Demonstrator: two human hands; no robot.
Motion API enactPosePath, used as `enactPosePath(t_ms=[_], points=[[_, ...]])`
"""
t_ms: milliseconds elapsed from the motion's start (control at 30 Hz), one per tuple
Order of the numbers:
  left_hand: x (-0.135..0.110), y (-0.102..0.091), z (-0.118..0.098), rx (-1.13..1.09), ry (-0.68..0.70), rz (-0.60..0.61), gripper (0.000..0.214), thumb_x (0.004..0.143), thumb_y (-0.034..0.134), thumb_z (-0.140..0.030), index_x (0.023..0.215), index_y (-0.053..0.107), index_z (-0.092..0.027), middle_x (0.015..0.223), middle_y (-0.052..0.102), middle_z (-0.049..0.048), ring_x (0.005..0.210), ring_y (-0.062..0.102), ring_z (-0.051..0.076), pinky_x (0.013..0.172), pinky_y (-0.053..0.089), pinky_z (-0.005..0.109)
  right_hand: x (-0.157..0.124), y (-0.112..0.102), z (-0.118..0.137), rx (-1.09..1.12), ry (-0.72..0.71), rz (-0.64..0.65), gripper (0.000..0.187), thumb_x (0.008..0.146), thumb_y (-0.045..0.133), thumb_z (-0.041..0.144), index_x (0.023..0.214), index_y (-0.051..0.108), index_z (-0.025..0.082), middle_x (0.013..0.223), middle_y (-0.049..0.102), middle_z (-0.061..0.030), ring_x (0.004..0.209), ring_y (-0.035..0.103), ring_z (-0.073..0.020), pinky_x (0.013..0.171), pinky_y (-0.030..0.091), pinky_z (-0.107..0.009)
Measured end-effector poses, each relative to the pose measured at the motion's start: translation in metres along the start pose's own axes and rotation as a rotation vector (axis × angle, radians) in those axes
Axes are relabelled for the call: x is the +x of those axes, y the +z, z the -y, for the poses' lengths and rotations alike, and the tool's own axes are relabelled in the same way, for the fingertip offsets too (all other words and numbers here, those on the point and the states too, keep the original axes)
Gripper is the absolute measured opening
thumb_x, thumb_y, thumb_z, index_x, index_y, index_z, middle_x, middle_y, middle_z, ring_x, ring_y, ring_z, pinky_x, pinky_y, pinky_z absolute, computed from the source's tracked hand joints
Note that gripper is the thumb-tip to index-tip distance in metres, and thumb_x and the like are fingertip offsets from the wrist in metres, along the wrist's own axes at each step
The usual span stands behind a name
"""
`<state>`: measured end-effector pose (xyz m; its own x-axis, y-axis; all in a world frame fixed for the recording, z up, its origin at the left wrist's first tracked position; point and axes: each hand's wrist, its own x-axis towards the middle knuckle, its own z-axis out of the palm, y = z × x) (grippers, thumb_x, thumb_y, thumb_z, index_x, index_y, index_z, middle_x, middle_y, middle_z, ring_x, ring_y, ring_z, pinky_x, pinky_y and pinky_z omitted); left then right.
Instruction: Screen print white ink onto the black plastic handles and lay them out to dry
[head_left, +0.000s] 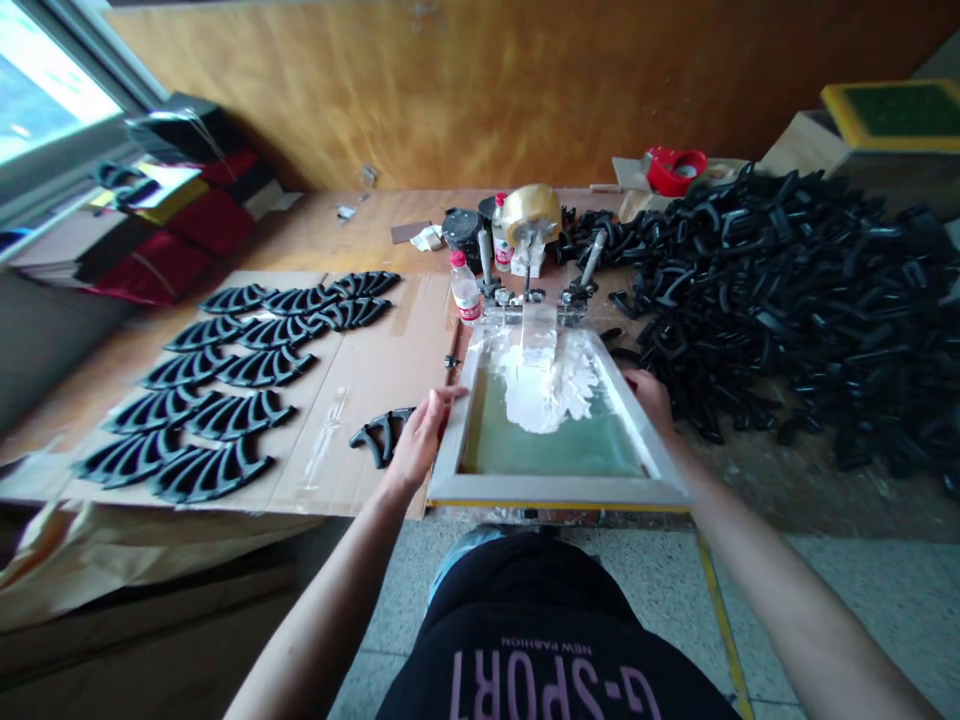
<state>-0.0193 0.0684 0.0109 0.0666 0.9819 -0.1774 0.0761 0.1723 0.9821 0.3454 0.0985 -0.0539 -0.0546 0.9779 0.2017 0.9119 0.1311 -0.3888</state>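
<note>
A wooden-framed printing screen with green mesh and a smear of white ink is hinged on a clamp at its far end. My left hand grips the frame's left rail, fingers curled over the edge. On the right rail my right hand holds the frame the same way. A clear squeegee rests in the ink near the hinge. One black curved plastic part lies just left of my left hand.
Rows of black curved parts lie on cardboard at the left. A big heap of the same parts fills the right. Bottles, a tape roll and a red tape dispenser stand behind the screen.
</note>
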Motion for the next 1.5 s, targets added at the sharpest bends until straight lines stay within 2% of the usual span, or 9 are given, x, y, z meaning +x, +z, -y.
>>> enactPosePath(t_ms=[133,233,367,567,700,967,1233,1367,1500], points=[[-0.01,0.004,0.067,0.081,-0.154,0.039,0.07,0.083,0.059,-0.053,0.143,0.045,-0.02,0.068,0.057,-0.0028,0.055,0.047,0.01,0.05,0.037,0.021,0.044,-0.01,0.04,-0.003,-0.078,-0.198,0.05,0.086,0.059,0.032,0.134,0.054,0.016,0.132,0.053,-0.0151,0.117,0.053,-0.0294,0.098,0.045,-0.045],[-0.003,0.01,0.096,0.112,-0.172,0.03,0.076,0.081,0.061,-0.05,0.147,0.038,-0.018,0.066,0.054,-0.0043,0.054,0.044,0.01,0.05,0.034,0.021,0.062,0.002,0.089,-0.082,-0.253,-0.02,0.051,0.079,0.071,0.03,0.125,0.057,0.016,0.126,0.057,-0.0138,0.116,0.051,-0.0298,0.097,0.044,-0.043],[0.005,0.009,0.109,0.121,-0.192,0.031,0.073,0.081,0.06,-0.05,0.144,0.043,-0.018,0.067,0.054,-0.0032,0.053,0.044,0.01,0.049,0.033,0.022,0.038,0.018,0.111,-0.184,-0.365,0.274,0.012,0.088,0.057,0.019,0.097,0.064,0.016,0.096,0.065,-0.0091,0.091,0.058,-0.0213,0.08,0.045,-0.032],[0.004,0.007,0.12,0.159,-0.209,0.003,0.067,0.082,0.058,-0.054,0.138,0.049,-0.018,0.078,0.063,0.0011,0.061,0.054,0.012,0.052,0.038,0.022,-0.007,-0.005,0.094,-0.131,-0.796,0.438,0.016,0.083,0.05,0.005,0.084,0.062,0.016,0.086,0.063,-0.0066,0.082,0.055,-0.0184,0.07,0.039,-0.028],[0.003,0.008,0.119,0.145,-0.201,-0.009,0.066,0.08,0.059,-0.056,0.134,0.052,-0.018,0.082,0.065,0.0024,0.069,0.059,0.015,0.059,0.043,0.024,-0.005,-0.006,0.101,-0.137,-0.711,0.374,0.012,0.082,0.054,0.007,0.083,0.061,0.017,0.085,0.062,-0.0057,0.082,0.054,-0.0186,0.066,0.038,-0.028],[-0.001,0.011,0.104,0.108,-0.206,-0.016,0.069,0.078,0.061,-0.056,0.133,0.051,-0.016,0.074,0.062,0.0001,0.06,0.055,0.013,0.053,0.038,0.022,-0.029,0.011,0.1,-0.122,-0.71,0.26,0.014,0.088,0.053,0.011,0.091,0.065,0.016,0.087,0.064,-0.0059,0.083,0.057,-0.0187,0.067,0.042,-0.029],[-0.016,0.005,0.029,0.002,-0.142,-0.036,0.065,0.082,0.058,-0.06,0.134,0.053,-0.02,0.079,0.065,0.0011,0.062,0.057,0.012,0.052,0.041,0.021,0.08,-0.036,0.09,-0.075,-0.178,-0.021,0.055,0.089,0.06,0.042,0.142,0.047,0.03,0.103,0.065,-0.0061,0.082,0.061,-0.0208,0.07,0.047,-0.031],[-0.001,0.009,-0.031,-0.149,0.085,-0.141,0.051,0.088,0.047,-0.063,0.105,0.067,-0.019,0.088,0.067,0.0039,0.068,0.06,0.013,0.054,0.046,0.021,0.08,-0.045,0.024,0.015,0.081,-0.135,0.036,0.095,0.044,0.034,0.123,0.061,0.018,0.099,0.067,-0.0092,0.088,0.061,-0.0235,0.079,0.047,-0.035],[0.034,0.022,-0.073,-0.348,0.267,-0.112,0.047,0.089,0.047,-0.061,0.11,0.062,-0.021,0.099,0.07,0.0064,0.082,0.066,0.015,0.059,0.051,0.021,0.032,-0.004,0.005,0.044,0.033,0.118,0.024,0.088,0.059,0.039,0.087,0.068,0.017,0.087,0.067,-0.007,0.082,0.061,-0.0225,0.078,0.048,-0.033]])
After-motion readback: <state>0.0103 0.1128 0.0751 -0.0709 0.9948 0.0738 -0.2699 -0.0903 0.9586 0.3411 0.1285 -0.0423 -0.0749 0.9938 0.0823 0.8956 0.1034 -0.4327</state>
